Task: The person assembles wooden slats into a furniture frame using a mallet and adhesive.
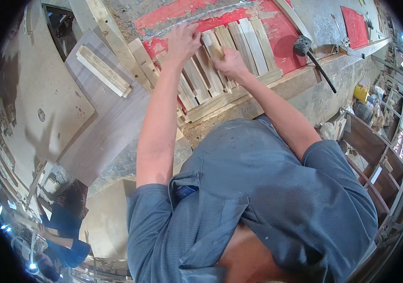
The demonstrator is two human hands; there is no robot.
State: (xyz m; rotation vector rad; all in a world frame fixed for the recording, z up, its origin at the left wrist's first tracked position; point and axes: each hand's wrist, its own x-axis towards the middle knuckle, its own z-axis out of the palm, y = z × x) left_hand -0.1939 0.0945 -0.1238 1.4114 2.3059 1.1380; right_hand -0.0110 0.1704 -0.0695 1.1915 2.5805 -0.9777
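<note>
Head view: at the far left a loose wooden block (103, 70) lies on a grey board (112, 122). Right of it, the left hand (182, 41) rests fingers-down on the far ends of a row of wooden slats (239, 47), which sit on the red-painted bench (286, 35). The right hand (227, 63), just beside, pinches one slat (216, 51) in the middle of that row. Further right lies a hammer (312, 54).
</note>
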